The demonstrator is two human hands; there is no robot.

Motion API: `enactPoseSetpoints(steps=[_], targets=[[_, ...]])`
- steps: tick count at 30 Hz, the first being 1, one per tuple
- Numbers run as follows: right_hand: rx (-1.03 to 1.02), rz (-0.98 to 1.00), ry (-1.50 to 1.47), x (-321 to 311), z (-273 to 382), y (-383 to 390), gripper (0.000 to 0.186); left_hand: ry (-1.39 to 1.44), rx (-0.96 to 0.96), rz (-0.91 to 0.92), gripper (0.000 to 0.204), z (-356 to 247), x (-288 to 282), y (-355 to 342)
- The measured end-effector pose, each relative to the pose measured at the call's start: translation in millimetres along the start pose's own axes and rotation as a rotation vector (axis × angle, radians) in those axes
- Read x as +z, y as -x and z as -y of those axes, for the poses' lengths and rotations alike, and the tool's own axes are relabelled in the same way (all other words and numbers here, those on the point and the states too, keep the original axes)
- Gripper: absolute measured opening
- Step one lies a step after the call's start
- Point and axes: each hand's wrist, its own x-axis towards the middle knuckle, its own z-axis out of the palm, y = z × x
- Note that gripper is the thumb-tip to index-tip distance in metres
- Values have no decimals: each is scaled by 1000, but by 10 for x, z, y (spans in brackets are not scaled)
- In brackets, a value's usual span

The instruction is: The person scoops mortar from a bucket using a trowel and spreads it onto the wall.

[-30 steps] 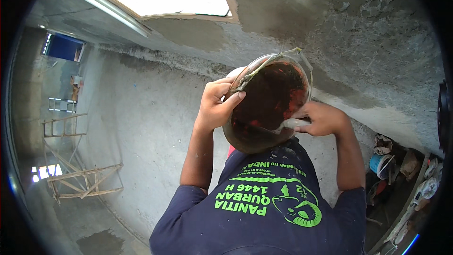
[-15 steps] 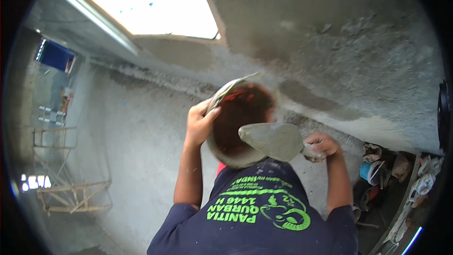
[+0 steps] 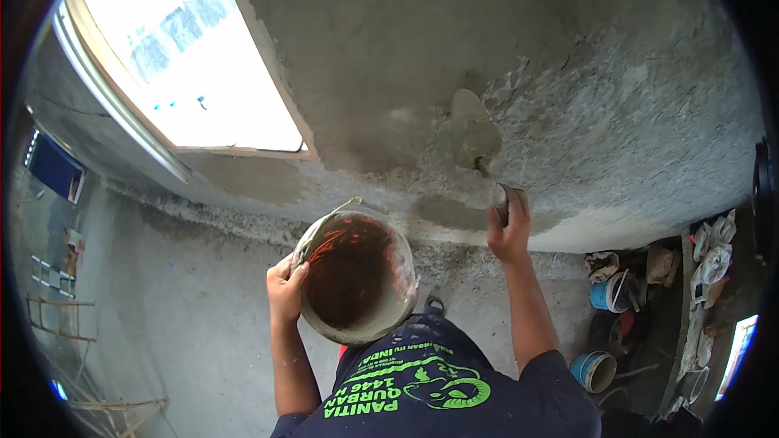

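I note one wide, head-worn view: it faces steeply down over the wearer's dark shirt [image 3: 487,415], close to the left hand [image 3: 285,290] and right hand [image 3: 510,229], takes in floor [image 3: 211,300] and wall [image 3: 381,24] ahead, and curves straight edges outward.

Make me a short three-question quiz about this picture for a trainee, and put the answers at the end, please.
1. Which hand holds the trowel?
2. True or false: the left hand holds the bucket at its left side, with the open top in view.
3. What colour is the print on the dark shirt?
A) Red
B) Green
C) White

Key: 1. The right hand. 2. True. 3. B, green.
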Motion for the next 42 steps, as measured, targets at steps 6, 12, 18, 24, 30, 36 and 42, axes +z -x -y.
enactPoseSetpoints(steps=[6, 12, 18, 24, 30, 36, 42], targets=[[45, -111, 251, 302, -336, -285, 46, 17, 11, 22, 31, -16, 6, 4], [182, -64, 239, 396, -762, 57, 48, -87, -50, -19, 32, 129, -198, 77], [66, -104, 101, 315, -595, 159, 48, 71, -35, -61, 33, -8, -140, 99], [127, 28, 195, 337, -397, -451, 51, 29, -25, -20, 33, 81, -152, 10], [43, 188, 291, 320, -699, 235, 50, 63, -5, -67, 32, 11, -115, 70], [92, -18, 223, -57, -475, -369, 48, 49, -16, -59, 33, 46, -75, 29], [31, -99, 340, -145, -698, -492, 47, 63, -23, -40, 32, 43, 23, 12]])
